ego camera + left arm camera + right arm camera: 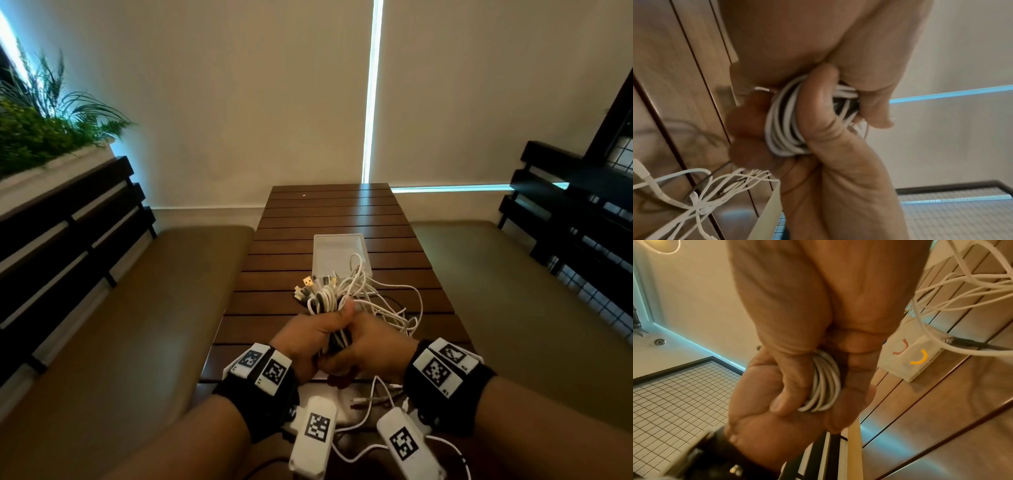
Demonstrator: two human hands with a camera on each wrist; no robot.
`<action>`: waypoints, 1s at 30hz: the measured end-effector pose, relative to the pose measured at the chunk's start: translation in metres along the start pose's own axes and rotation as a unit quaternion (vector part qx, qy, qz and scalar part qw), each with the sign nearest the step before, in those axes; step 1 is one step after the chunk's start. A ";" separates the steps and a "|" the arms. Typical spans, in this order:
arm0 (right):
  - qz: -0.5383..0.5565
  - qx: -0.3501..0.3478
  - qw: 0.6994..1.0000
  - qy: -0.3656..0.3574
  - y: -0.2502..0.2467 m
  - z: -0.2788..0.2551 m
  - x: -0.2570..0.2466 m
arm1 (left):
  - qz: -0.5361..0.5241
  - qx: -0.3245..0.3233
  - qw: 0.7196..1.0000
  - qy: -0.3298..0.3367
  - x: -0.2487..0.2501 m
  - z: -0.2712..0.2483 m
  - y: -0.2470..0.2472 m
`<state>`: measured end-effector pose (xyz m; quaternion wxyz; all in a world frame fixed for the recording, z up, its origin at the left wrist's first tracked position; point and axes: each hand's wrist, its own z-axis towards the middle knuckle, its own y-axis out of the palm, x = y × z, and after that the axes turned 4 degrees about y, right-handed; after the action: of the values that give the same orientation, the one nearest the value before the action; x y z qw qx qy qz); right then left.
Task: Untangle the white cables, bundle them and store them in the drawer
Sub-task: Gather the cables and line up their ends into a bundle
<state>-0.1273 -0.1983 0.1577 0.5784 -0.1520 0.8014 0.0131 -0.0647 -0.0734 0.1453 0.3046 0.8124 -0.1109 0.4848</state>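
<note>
Fingers: the fingers (818,113) of the left hand (310,337) were curled round a coiled bundle of white cables (327,299), the thumb laid over its top; the fingers (793,386) of the right hand (368,346) were wrapped round the same coil from the other side.

Bundle: the coil was held clear of the dark brown slatted wooden table (329,212), above its near end, with several plugs (308,282) sticking out on the far side.

Loose part: a tangle of thin white cable loops (394,305) was seen trailing from the coil toward the right edge of the table; more white strands (363,407) were lying at the near edge, under the wrists.

Progress: roughly the middle was judged to have been reached. A good part of the cable had been gathered into a coil, yet the loose loops were not wound in, no tie round the coil could be made out, and nothing had been stored.

Containers: a shallow white square plastic tray (339,251), judged to be the drawer, was standing near the middle of the table, just beyond the bundle; its visible floor was bare, though a few loops crossed its near rim. A small white box with red and orange curved marks (908,360) was lying beside the right hand; its contents could not be told.
</note>
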 end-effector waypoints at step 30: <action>0.105 0.082 0.987 0.095 0.044 0.008 0.012 | 0.093 -0.032 0.992 0.078 -0.012 -0.010 -0.011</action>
<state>-0.1347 -0.1571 0.1365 0.5055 -0.0195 0.8626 -0.0061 -0.0726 -0.0596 0.1340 0.2920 0.7482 -0.1769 0.5689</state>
